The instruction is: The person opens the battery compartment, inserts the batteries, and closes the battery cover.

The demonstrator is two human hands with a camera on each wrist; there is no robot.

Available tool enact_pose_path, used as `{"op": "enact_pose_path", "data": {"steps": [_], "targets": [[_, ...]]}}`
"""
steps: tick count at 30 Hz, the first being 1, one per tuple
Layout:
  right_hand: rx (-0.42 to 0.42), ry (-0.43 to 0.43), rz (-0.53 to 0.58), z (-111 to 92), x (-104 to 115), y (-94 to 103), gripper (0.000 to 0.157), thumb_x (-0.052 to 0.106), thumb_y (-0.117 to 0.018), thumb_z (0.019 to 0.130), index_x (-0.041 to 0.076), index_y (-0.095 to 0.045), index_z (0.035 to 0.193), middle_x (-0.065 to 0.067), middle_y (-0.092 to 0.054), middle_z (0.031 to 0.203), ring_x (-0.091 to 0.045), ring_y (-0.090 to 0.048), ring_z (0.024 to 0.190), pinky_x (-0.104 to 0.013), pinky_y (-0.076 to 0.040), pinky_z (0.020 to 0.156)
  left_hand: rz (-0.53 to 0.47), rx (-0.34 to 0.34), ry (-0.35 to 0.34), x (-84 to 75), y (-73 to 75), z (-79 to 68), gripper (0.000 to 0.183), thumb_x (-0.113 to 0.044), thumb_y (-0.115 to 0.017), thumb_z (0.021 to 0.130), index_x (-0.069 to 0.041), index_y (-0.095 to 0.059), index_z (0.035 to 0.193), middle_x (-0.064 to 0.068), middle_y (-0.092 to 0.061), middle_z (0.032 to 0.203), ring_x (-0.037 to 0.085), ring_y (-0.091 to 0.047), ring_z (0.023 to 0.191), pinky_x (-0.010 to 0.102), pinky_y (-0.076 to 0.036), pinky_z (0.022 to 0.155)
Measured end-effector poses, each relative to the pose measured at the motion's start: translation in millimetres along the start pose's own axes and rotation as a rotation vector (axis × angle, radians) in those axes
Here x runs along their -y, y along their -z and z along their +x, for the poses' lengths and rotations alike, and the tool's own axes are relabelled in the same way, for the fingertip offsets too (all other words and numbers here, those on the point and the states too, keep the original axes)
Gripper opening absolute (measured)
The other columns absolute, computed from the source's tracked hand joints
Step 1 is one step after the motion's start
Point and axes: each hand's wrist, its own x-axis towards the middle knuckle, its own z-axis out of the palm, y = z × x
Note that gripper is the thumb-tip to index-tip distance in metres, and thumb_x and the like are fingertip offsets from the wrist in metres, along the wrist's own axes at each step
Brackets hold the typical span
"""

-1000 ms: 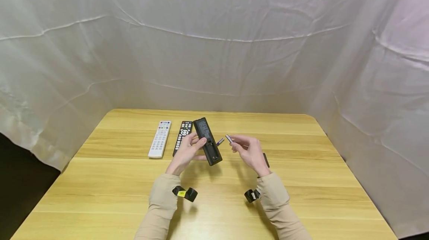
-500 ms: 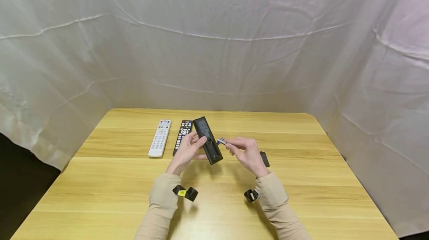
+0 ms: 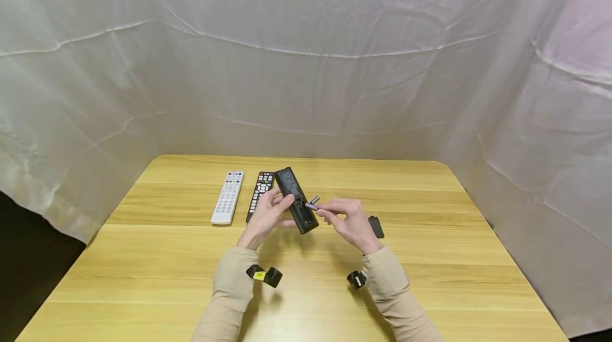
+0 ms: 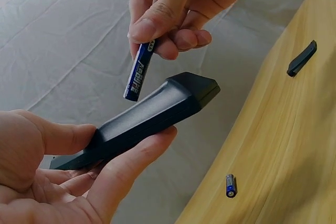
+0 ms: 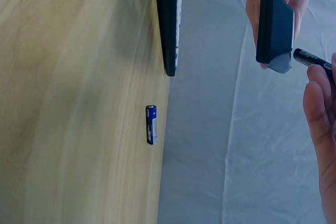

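Note:
My left hand [image 3: 265,219] holds a black remote control [image 3: 291,185], its back and uncovered battery compartment facing up. Between the thumb and fingers of my right hand [image 3: 353,223], a blue-and-silver AAA battery [image 4: 139,74] is pinched. In the left wrist view it slants down, one end just above the remote's back. From the head it overlaps the compartment's edge; the compartment looks vacant. A second battery [image 5: 151,124] lies on the wooden table beyond the remote. The black battery cover [image 3: 376,227] rests on the table beside my right hand.
On the left of the table [image 3: 158,257] lies a white remote control [image 3: 228,198], buttons up. Beside it, another black remote control [image 3: 261,188] is partly hidden by my left hand. A pale cloth curtain [image 3: 306,92] surrounds the table's back and sides.
My right hand has moved left and slightly down, bringing the pinched battery from beside the remote to the compartment. The left hand and its remote have stayed nearly still.

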Motion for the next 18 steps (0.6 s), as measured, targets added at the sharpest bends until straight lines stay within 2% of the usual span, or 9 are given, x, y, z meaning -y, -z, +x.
{"op": "enact_pose_path", "data": {"steps": [5, 9, 13, 18], "targets": [[0.014, 0.040, -0.056, -0.6, 0.4, -3.4, 0.012, -0.004, -0.078, 0.082, -0.002, -0.078, 0.094, -0.010, -0.077, 0.079, -0.014, -0.068, 0.061, -0.013, -0.059, 0.062, -0.009, -0.008, -0.001, 0.4, -0.7, -0.4, 0.044, -0.009, -0.049, 0.105, -0.002, -0.042, 0.148, 0.034, -0.057, 0.134, 0.027, -0.072, 0.103, 0.045, -0.066, 0.080], [0.017, 0.098, -0.149, -0.8, 2.8, -6.7, 0.013, -0.004, -0.079, 0.080, -0.001, -0.078, 0.093, -0.010, -0.077, 0.081, -0.013, -0.069, 0.065, -0.012, -0.058, 0.063, -0.006, 0.001, -0.006, 1.3, -0.9, -0.2, 0.043, -0.009, -0.048, 0.106, -0.001, -0.041, 0.148, 0.035, -0.057, 0.134, 0.026, -0.072, 0.102, 0.045, -0.066, 0.080], [0.017, 0.144, -0.234, -0.9, 7.1, -10.8, 0.011, -0.001, -0.080, 0.080, 0.000, -0.078, 0.091, -0.008, -0.075, 0.077, -0.008, -0.063, 0.061, -0.009, -0.053, 0.058, -0.014, 0.011, -0.007, 1.0, -1.4, -0.2, 0.043, -0.009, -0.047, 0.106, -0.001, -0.041, 0.148, 0.035, -0.057, 0.134, 0.023, -0.071, 0.100, 0.044, -0.066, 0.081], [-0.002, 0.173, -0.275, 0.3, 11.8, -15.8, 0.011, -0.001, -0.081, 0.079, 0.000, -0.078, 0.089, -0.006, -0.072, 0.072, -0.006, -0.058, 0.056, -0.007, -0.049, 0.054, -0.025, 0.010, -0.007, 0.7, -1.1, 0.5, 0.044, -0.008, -0.046, 0.106, -0.001, -0.039, 0.149, 0.035, -0.056, 0.135, 0.022, -0.072, 0.099, 0.044, -0.066, 0.081]]}}
